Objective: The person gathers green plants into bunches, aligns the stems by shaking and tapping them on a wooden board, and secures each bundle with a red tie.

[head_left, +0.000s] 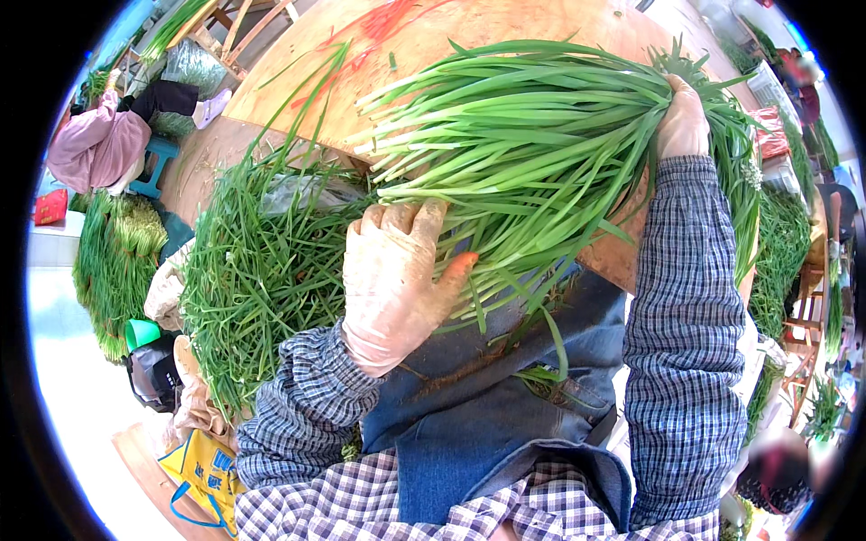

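A thick bunch of garlic chives (532,117) spreads over my lap and the table edge, its pale stem ends pointing left and its green leaves to the right. My right hand (684,122), in a thin pale glove, is closed around the leafy part. My left hand (397,279), in a soiled glove with an orange-stained thumb tip, is at the lower stems near the cut ends. Its fingers curl over stems there, with the thumb apart; the fingertips are partly hidden. Left of it lies a heap of loose garlic chives (262,279).
Ahead stands a wooden table (298,68) with red plastic strips (383,22) on it. Clear plastic film (311,192) lies in the heap. Further left are more chives (117,270), a blue stool (158,165) and a person in pink (99,144). A yellow bag (203,473) sits lower left.
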`<action>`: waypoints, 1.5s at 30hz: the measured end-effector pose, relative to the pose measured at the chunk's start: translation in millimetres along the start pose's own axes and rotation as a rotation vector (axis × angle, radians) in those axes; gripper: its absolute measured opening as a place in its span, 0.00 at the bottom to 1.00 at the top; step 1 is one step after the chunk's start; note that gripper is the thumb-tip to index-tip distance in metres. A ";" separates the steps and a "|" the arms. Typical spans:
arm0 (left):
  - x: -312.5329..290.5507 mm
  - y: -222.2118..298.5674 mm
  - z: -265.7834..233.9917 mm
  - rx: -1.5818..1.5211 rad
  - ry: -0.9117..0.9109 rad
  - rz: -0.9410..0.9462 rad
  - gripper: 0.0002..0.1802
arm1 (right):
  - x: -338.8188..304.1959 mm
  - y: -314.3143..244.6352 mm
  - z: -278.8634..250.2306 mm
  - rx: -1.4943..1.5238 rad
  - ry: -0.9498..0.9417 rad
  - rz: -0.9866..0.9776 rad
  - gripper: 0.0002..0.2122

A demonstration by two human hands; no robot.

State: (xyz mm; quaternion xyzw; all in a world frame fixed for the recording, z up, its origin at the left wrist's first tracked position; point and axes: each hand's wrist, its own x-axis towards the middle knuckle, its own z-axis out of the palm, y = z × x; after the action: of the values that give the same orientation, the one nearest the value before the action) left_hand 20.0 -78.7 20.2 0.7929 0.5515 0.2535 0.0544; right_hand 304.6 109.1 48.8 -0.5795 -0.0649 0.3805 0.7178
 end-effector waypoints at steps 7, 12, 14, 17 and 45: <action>10.3 9.6 17.1 -0.036 0.088 0.025 0.35 | -0.5 -3.7 -7.2 -0.025 -0.084 -0.020 0.29; 17.9 13.0 36.1 -0.480 0.171 -0.115 0.37 | -22.7 -1.8 -3.2 -0.017 -0.076 -0.085 0.26; 23.5 18.2 43.0 -0.520 0.217 -0.147 0.38 | -27.7 -1.9 -3.5 0.014 -0.071 -0.086 0.25; 28.0 23.7 53.6 -0.575 0.324 -0.233 0.37 | -36.4 -2.3 -1.8 0.042 -0.052 -0.077 0.22; 20.8 -22.1 13.6 -2.056 0.202 -0.617 0.12 | -32.7 -4.7 -17.4 0.041 -0.087 -0.072 0.21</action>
State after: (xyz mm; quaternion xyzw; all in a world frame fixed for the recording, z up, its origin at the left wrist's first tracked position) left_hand 13.0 -48.8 7.5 0.1694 0.2521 0.6351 0.7102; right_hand 293.1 74.9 58.8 -0.5449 -0.1093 0.3805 0.7392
